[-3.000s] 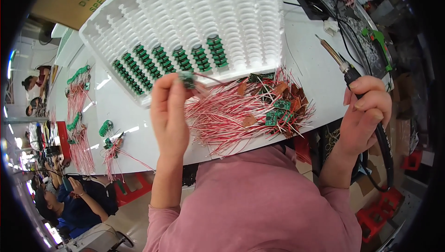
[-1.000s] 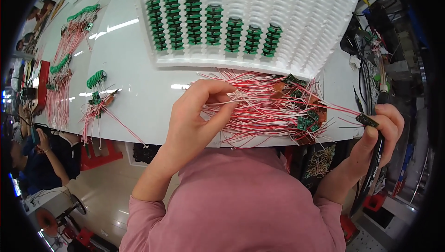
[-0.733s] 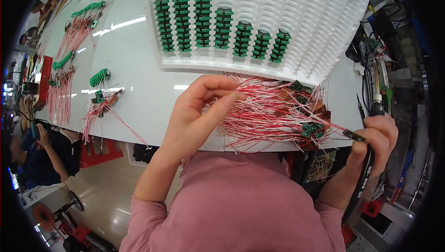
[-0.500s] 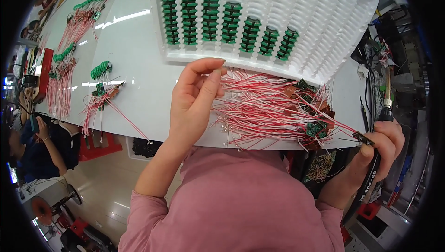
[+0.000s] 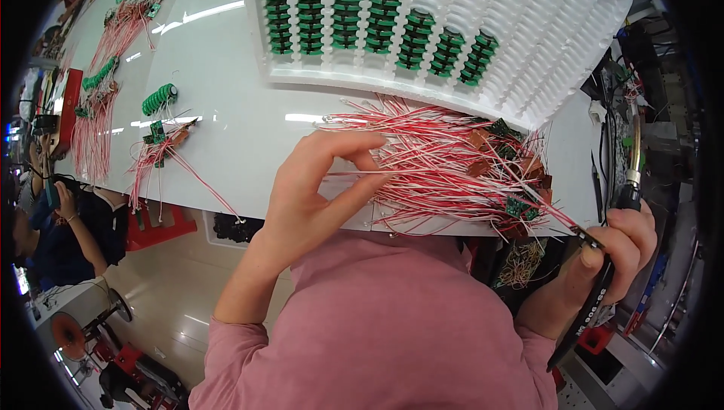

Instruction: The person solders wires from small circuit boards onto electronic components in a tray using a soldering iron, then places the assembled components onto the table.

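Note:
My left hand [image 5: 320,191] is curled at the left side of a pile of red and white wires [image 5: 430,161], with a thin wire running between its thumb and fingers. The index finger arches above, apart from the thumb. My right hand [image 5: 622,248] grips a soldering iron [image 5: 630,193] by its black handle, its metal barrel pointing up and away. Between thumb and index finger, the same hand pinches a small dark circuit board [image 5: 585,236]. Red and white wires stretch from this board toward the pile. Green circuit boards [image 5: 520,206] and brown pieces lie at the pile's right end.
Behind the pile stands a white foam tray [image 5: 528,55] with rows of green-and-black parts [image 5: 416,40]. Wired green bundles [image 5: 160,99] lie on the white table [image 5: 219,108] to the left. Another person [image 5: 72,229] works at far left. Tools and cables crowd the right side.
My left hand has shifted slightly right and down over the wires, its thumb and index finger now farther apart. The right hand keeps the soldering iron and board.

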### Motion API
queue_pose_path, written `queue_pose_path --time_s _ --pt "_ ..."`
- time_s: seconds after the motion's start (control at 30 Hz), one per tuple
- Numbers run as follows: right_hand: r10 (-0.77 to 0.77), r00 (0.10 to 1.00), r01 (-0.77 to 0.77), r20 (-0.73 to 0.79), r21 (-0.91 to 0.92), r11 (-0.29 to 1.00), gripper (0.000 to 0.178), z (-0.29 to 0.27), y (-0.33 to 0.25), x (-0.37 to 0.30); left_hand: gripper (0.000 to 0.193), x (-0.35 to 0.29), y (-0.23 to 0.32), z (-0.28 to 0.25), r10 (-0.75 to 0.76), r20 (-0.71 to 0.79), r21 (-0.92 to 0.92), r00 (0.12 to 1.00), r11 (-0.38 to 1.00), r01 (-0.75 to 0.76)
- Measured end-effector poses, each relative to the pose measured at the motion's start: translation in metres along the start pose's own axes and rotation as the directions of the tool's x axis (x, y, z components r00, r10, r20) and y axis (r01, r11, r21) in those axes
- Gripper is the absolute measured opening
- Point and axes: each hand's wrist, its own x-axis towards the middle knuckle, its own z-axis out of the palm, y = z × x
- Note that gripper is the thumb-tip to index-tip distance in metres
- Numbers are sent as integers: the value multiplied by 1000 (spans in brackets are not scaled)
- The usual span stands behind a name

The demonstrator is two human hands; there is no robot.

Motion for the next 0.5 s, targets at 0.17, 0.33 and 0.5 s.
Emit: queue_pose_path --time_s 0.17,0.33,0.5 --pt "-60 998 59 5 90 994 35 6 1 -2 35 -12 -2 -3 -14 79 -6 997 1000 15" --pt "-87 996 85 6 135 987 35 10 -7 -4 27 -32 -5 -2 -131 45 -152 990 979 136" --pt "-91 996 88 15 125 988 34 8 -15 -3 17 -20 -1 -5 -352 -81 -128 933 932 340"
